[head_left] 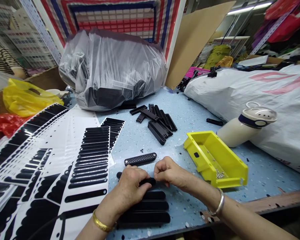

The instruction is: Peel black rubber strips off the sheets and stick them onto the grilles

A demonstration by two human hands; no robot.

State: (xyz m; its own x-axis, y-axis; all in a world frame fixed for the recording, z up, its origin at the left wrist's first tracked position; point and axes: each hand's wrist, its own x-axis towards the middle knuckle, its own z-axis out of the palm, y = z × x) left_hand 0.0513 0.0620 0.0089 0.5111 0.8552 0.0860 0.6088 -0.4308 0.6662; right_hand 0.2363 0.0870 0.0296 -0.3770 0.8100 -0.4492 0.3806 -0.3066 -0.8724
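Note:
My left hand (pixel 132 185) is closed around a long black bar with rounded ends (pixel 148 181), pressing it near the table top. At the bar's right end, my right hand (pixel 167 171) is closed in a pinch; anything between its fingertips is too small or hidden to see. Just beyond both hands lies a black bar with a mesh-patterned face (pixel 140 159) and a shiny dot near each end. Closer to me, smooth black bars (pixel 150 206) lie side by side, partly under my left hand and wrist.
A yellow bin (pixel 216 156) with small silver pieces (pixel 219 174) stands right, beside a cream bottle (pixel 240 128). White sheets of black strips (pixel 90 156) cover the left. A pile of black parts (pixel 156 121) and a plastic-wrapped bundle (pixel 115 66) lie behind. White sack (pixel 265 90) at right.

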